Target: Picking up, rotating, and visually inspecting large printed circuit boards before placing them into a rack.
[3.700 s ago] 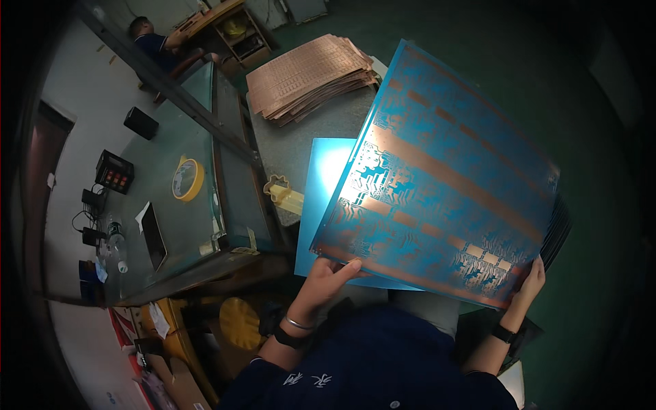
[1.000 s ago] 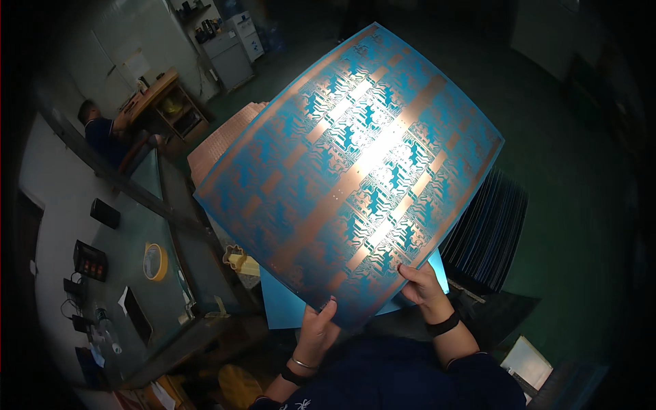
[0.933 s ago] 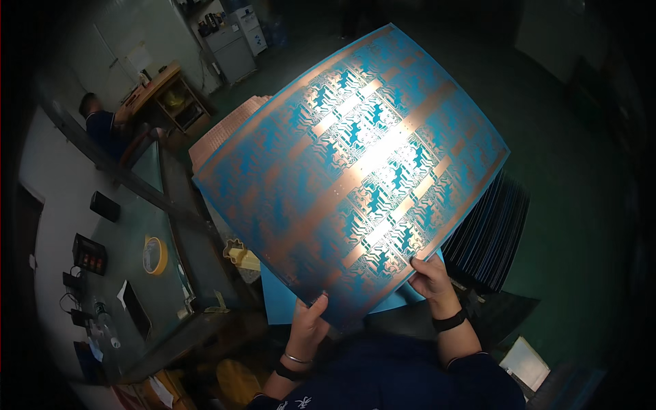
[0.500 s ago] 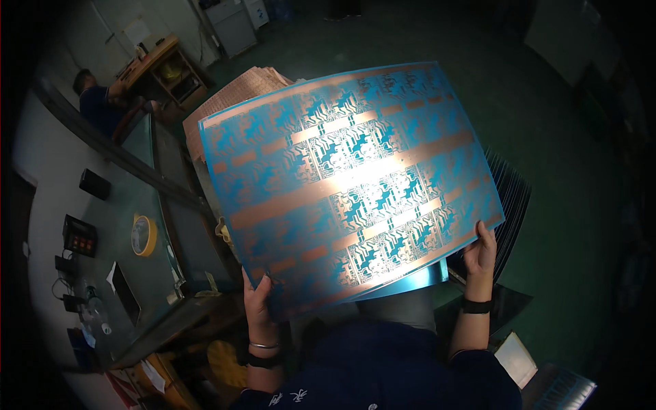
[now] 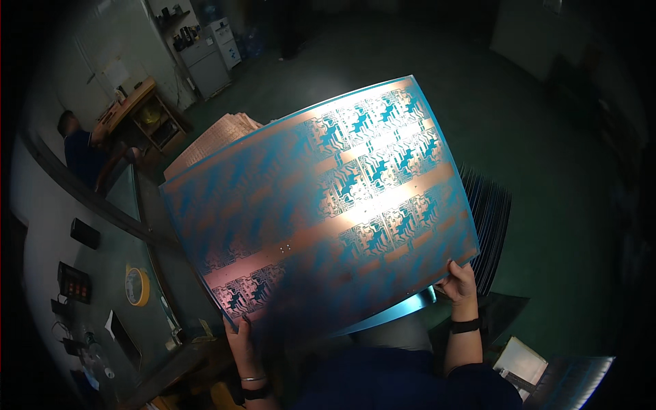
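A large circuit board panel (image 5: 287, 225), copper-coloured with blue patterned areas, is held up tilted before me. My left hand (image 5: 240, 336) grips its lower left corner, thumb on the upper face. At the lower right edge my right hand (image 5: 460, 281) is closed on the panel, its thumb over the rim. Fingers of both hands are partly hidden underneath. Bright light glares on the upper right part, and a dark shadow covers the bottom middle. Below the panel's lower edge shows a shiny blue sheet (image 5: 393, 313); what supports it is hidden.
A copper-coloured stack of boards (image 5: 212, 142) lies behind the panel. Upright dark sheets (image 5: 493, 229) stand in a row at right. The left bench (image 5: 154, 273) bears a yellow tape roll (image 5: 137, 286). Another person (image 5: 89, 150) sits at far left.
The panel has shifted left and down with both hands and tilted more, its left side lower. The glare has moved to its upper right. My view has turned slightly.
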### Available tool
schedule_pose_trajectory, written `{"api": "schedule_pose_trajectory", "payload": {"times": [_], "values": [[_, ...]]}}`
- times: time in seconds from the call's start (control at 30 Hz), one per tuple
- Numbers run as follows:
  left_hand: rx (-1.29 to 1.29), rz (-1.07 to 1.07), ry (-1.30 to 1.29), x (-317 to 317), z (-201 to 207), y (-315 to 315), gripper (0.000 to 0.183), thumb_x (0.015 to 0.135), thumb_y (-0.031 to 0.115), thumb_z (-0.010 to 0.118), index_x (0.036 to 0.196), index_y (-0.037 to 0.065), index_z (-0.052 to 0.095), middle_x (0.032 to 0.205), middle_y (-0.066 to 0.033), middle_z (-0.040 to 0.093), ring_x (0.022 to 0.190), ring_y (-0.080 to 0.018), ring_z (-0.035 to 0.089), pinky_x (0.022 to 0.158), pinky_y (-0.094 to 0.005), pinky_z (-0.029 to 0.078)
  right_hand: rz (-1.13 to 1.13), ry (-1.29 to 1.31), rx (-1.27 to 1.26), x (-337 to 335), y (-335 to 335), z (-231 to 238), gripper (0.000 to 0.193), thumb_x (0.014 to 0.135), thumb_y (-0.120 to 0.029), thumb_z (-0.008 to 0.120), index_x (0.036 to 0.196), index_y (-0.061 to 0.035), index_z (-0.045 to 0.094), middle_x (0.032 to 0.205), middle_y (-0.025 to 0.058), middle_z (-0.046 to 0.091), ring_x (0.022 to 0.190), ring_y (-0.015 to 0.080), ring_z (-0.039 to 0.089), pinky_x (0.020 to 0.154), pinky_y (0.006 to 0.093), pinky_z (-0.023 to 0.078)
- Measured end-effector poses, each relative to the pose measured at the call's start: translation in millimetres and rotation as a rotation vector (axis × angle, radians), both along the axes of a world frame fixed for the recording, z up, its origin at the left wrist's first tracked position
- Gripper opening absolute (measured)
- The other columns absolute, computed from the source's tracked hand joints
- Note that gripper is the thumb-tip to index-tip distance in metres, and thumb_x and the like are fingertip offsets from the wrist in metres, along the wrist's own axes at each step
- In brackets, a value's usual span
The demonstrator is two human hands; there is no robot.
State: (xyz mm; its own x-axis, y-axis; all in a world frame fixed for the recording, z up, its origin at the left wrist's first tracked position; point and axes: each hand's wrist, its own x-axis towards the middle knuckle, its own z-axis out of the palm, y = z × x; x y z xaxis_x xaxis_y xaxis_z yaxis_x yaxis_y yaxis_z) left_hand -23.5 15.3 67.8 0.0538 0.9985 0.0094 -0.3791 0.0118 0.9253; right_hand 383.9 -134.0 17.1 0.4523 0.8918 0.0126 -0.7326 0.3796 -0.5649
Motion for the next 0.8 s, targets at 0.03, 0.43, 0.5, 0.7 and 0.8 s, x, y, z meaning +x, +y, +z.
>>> {"api": "schedule_pose_trajectory", "payload": {"times": [0.03, 0.43, 0.5, 0.7, 0.8], "values": [[-0.017, 0.011, -0.004, 0.3, -0.3, -0.4, 0.051, 0.086, 0.01, 0.059, 0.131, 0.003, 0.036, 0.113, -0.0062, 0.052, 0.098, -0.014, 0.053, 0.086, -0.0264, 0.043, -0.003, 0.007, 0.013, -2.4, 0.8, 3.1, 0.044, 0.084, -0.004, 0.057, 0.124, 0.0007, 0.038, 0.11, 0.0172, 0.055, 0.09, 0.0284, 0.063, 0.065, 0.0411, 0.059], [-0.055, -0.034, -0.112, -3.3, -13.7, 1.2, 0.053, 0.085, 0.014, 0.059, 0.131, 0.003, 0.034, 0.12, -0.0117, 0.05, 0.105, -0.0215, 0.053, 0.09, -0.035, 0.044, 0.013, -0.042, 0.008, -0.3, -0.7, 14.8, 0.054, 0.079, -0.003, 0.063, 0.126, -0.0028, 0.036, 0.104, 0.0099, 0.054, 0.09, 0.0251, 0.061, 0.069, 0.0419, 0.057], [-0.084, -0.046, -0.163, 4.5, -8.0, -0.5, 0.051, 0.086, 0.014, 0.059, 0.13, 0.003, 0.035, 0.12, -0.0123, 0.05, 0.106, -0.023, 0.053, 0.09, -0.037, 0.045, -0.053, -0.025, -0.011, -6.5, 4.0, 22.0, 0.052, 0.078, -0.004, 0.064, 0.124, -0.0008, 0.039, 0.107, 0.0125, 0.056, 0.09, 0.0252, 0.062, 0.067, 0.0376, 0.057], [-0.229, -0.186, -0.4, 22.1, -5.7, -7.0, 0.044, 0.089, 0.013, 0.054, 0.129, 0.007, 0.036, 0.116, -0.0131, 0.052, 0.099, -0.0256, 0.057, 0.081, -0.0381, 0.051, 0.283, -0.067, -0.067, -56.9, 26.0, 45.2, 0.065, 0.084, -0.006, 0.057, 0.136, -0.0005, 0.019, 0.131, 0.0171, 0.039, 0.115, 0.032, 0.047, 0.091, 0.047, 0.046], [-0.314, -0.212, -0.495, 45.0, -13.4, -13.2, 0.043, 0.091, 0.011, 0.051, 0.13, 0.011, 0.034, 0.118, -0.0119, 0.05, 0.093, -0.025, 0.059, 0.076, -0.0379, 0.053, 0.684, -0.111, -0.023, -119.1, 28.4, 35.0, 0.065, 0.087, -0.004, 0.054, 0.137, -0.0044, 0.014, 0.134, 0.0158, 0.032, 0.118, 0.0302, 0.044, 0.099, 0.046, 0.04]]}}
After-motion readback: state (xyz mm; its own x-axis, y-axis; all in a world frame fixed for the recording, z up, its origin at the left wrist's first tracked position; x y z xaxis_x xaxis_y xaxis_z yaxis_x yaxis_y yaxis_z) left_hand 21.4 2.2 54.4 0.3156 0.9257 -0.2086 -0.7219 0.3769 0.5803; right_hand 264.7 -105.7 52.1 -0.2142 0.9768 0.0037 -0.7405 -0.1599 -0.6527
